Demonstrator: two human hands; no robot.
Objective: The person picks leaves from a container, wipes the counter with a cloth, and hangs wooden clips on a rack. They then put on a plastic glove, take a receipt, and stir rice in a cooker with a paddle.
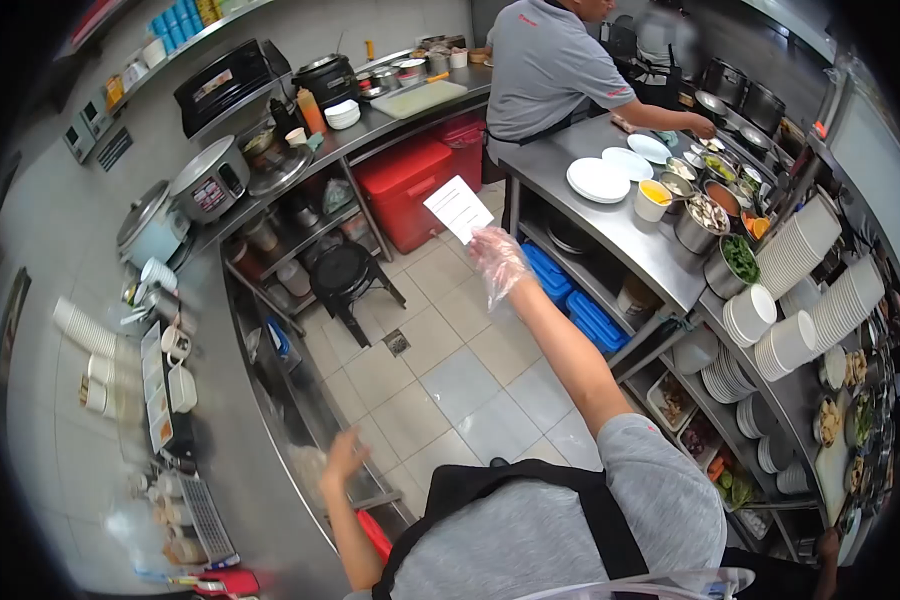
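My right hand (500,258), in a clear plastic glove, reaches forward over the floor. Its fingers pinch the lower corner of a white paper slip (458,209) with a few printed lines. My left hand (344,458) is bare and hangs low beside the left steel counter (245,415). Its fingers look stretched and apart, slightly blurred, with nothing visible in them.
A co-worker (545,70) stands at the steel table (560,165), which bears plates (598,181) and food containers. A black stool (345,280) and a red cooler (405,190) stand ahead. Stacked bowls (800,240) line the right shelf; rice cookers (210,178) sit left.
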